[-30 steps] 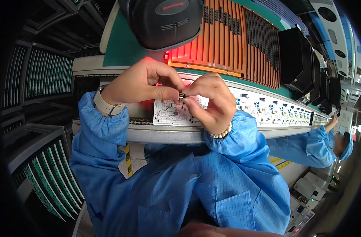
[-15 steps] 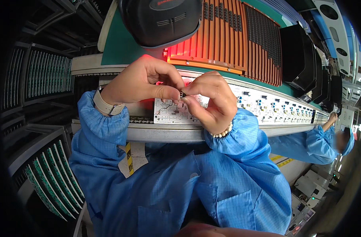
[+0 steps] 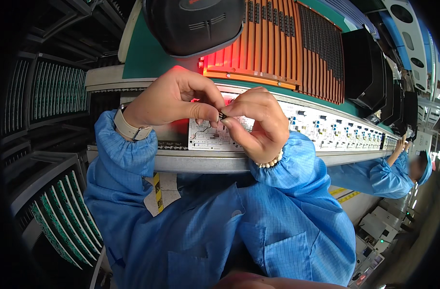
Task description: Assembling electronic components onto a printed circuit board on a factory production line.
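Above a white circuit board, my left hand and my right hand meet fingertip to fingertip. Between them they pinch a small black electronic component with thin metal legs. Most of it is hidden by thumbs and forefingers, so its exact kind does not show. The board lies on the conveyor just below my hands, partly covered by them and lit red along its far side.
Further right on the conveyor are populated white boards. Behind it stand an orange rack of black components and a dark machine housing. Racks of green boards line the left. A co-worker in blue stands far right.
My hands keep nearly the same place and the same pinch on the component. At the far right, the co-worker's arms and head have shifted slightly.
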`<state>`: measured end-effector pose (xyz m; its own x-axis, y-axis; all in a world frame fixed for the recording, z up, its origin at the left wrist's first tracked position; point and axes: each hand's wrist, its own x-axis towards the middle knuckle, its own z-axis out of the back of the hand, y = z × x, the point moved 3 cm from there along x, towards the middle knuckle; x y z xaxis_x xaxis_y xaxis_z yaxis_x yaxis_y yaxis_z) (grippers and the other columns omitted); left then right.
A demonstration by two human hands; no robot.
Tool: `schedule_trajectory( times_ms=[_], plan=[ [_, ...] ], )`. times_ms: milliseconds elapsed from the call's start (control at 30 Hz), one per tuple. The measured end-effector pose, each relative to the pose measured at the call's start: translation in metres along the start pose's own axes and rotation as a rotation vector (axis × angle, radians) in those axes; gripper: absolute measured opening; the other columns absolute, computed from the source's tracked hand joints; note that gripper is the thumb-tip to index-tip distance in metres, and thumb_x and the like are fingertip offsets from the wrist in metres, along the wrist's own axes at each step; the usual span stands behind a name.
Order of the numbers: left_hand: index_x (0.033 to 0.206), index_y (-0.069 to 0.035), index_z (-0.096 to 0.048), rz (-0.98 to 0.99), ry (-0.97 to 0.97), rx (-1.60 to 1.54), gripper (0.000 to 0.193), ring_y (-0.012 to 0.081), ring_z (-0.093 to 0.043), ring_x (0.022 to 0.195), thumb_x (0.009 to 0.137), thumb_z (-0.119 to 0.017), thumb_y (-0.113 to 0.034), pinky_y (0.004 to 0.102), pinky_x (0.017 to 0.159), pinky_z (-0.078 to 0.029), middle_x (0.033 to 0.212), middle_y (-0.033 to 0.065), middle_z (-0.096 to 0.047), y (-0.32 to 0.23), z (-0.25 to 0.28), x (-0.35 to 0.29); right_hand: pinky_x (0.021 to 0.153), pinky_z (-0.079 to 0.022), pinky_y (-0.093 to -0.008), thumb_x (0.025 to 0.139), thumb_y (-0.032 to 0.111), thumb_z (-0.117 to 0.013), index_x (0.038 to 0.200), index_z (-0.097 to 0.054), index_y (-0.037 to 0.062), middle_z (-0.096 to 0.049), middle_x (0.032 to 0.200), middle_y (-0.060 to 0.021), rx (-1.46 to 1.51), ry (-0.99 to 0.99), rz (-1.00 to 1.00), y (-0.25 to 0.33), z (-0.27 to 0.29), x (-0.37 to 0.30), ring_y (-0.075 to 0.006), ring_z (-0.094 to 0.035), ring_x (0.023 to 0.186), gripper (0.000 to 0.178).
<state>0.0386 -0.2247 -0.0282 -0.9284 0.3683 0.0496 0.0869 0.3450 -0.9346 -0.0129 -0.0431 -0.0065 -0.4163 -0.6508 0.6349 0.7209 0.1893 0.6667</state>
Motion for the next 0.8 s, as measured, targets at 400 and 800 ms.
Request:
schedule_trajectory(
  times_ms=[400, 800],
  plan=[
    [0.093, 0.004, -0.065, -0.012, -0.002, 0.009, 0.019, 0.0131, -0.060, 0.084, 0.086, -0.075, -0.009, 0.0261, 0.077, -0.049, 0.089, 0.0077, -0.064, 0.0014, -0.0014, 0.0012, 0.073, -0.049, -0.0359, 0.076, -0.005, -0.074, 0.097, -0.066, -0.0034, -0.064, 0.095, -0.0135, 0.006, -0.027, 0.000, -0.0011, -0.0009, -0.0032, -0.0247, -0.064, 0.082, 0.023],
    [0.094, 0.005, -0.065, 0.001, 0.009, 0.010, 0.023, 0.0137, -0.060, 0.083, 0.084, -0.076, -0.012, 0.0267, 0.078, -0.049, 0.089, 0.0082, -0.064, 0.0008, -0.0010, 0.0013, 0.074, -0.050, -0.0347, 0.077, -0.005, -0.073, 0.098, -0.065, -0.0036, -0.063, 0.095, -0.0139, 0.031, -0.042, -0.018, -0.0006, -0.0009, -0.0039, -0.0242, -0.063, 0.082, 0.022]
  ],
)
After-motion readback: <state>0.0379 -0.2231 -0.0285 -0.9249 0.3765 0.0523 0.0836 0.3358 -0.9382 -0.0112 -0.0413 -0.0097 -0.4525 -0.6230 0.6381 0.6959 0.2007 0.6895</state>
